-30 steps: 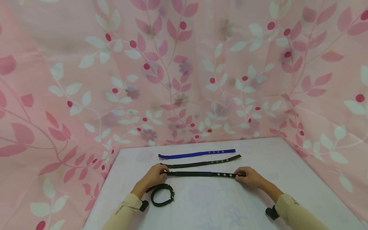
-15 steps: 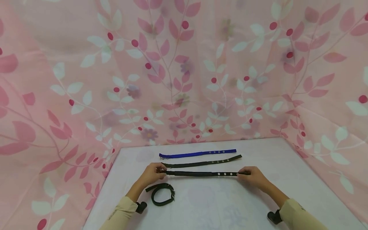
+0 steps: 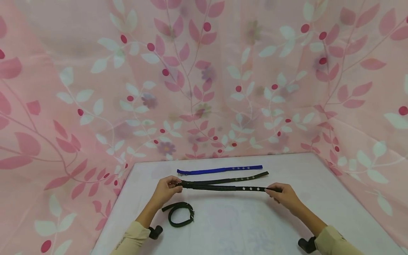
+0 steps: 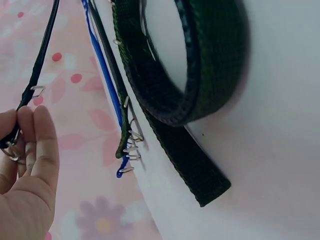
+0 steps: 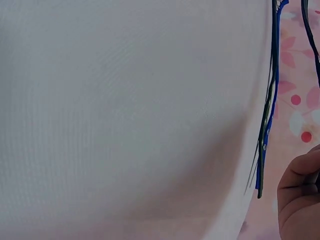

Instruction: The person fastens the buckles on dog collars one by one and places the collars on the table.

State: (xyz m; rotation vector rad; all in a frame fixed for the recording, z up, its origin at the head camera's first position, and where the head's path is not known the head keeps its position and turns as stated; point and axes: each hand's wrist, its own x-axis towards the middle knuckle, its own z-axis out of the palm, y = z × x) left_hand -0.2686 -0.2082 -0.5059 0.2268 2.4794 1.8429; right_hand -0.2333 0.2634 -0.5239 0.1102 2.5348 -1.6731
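A black collar (image 3: 213, 187) with metal eyelets is stretched between my two hands, raised above the table. My left hand (image 3: 165, 189) pinches its buckle end; in the left wrist view a metal ring (image 4: 10, 150) and a small loop (image 4: 37, 91) show by those fingers. My right hand (image 3: 283, 194) pinches the tip beyond the eyelets, and in the right wrist view only part of that hand (image 5: 300, 200) shows at the edge. Behind it a dark green collar (image 3: 251, 177) lies flat, partly overlapped in the head view. Farther back lies a blue collar (image 3: 210, 171).
A dark green collar (image 3: 180, 224), buckled into a loop with its tail sticking out, rests on the white table (image 3: 236, 226) near my left forearm. Pink floral cloth (image 3: 204, 88) hangs behind the table and along both sides.
Both hands have lifted the black collar off the table, up toward the flat green one. The right hand has shifted slightly right to the tip. The other collars have stayed put.
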